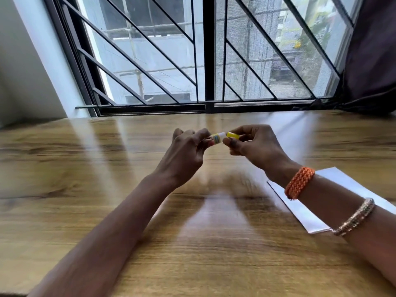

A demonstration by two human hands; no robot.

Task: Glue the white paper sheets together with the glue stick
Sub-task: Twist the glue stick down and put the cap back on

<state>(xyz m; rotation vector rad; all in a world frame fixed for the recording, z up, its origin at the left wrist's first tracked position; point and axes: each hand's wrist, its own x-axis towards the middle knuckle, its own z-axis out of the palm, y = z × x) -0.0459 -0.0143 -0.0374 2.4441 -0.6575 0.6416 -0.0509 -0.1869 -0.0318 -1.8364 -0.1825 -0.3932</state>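
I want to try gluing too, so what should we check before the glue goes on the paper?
1. Glue stick held by the left hand: ok.
2. Yellow cap pinched by the right hand: ok.
3. Cap fully off: cannot tell; it sits right at the stick's end.
4. White paper lying flat on the table: ok.
5. Paper free to glue: not ok; the right forearm crosses over it.
6. More than one sheet there: cannot tell.

Window [205, 52] backlight, glossy table [85, 189] glare, motion blur
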